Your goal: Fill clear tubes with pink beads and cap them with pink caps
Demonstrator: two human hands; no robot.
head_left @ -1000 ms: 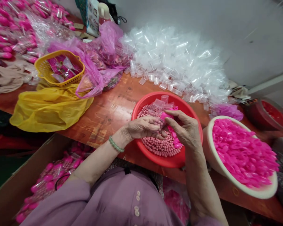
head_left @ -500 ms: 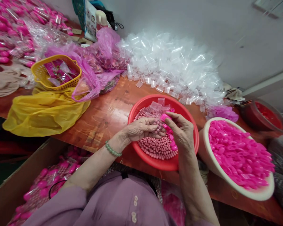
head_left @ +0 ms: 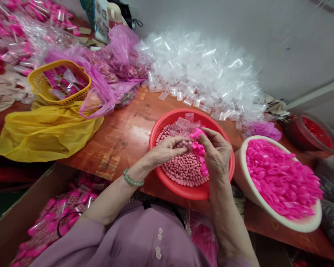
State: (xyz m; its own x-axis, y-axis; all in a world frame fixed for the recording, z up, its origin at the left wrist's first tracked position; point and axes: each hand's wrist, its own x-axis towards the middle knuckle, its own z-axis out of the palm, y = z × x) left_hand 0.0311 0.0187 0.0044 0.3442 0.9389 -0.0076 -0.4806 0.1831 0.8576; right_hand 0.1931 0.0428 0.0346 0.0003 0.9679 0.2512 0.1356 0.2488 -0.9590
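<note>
Over a red basin (head_left: 180, 192), my left hand (head_left: 167, 150) is closed around a clear tube with pink beads (head_left: 187, 144) in it. My right hand (head_left: 217, 150) pinches a bright pink plastic cap (head_left: 197, 133) at the tube's right end; whether the two touch cannot be made out. Below both hands the basin holds loose round pink beads (head_left: 183, 172). Several clear empty tubes (head_left: 187, 121) lie at its far side, and more pink plastic pieces (head_left: 203, 168) rest near my right wrist.
A cream tub (head_left: 243, 178) heaped with pink plastic pieces stands at the right. Behind the basin rises a pile of clear tubes (head_left: 200, 70). On the left are a yellow basket (head_left: 41, 83), a yellow bag (head_left: 48, 133) and a box of filled pink items (head_left: 55, 218) below the table.
The pink cap in my right hand has shifted slightly, and my left fingers have closed further over the bead-filled tube. The whole view has moved a little.
</note>
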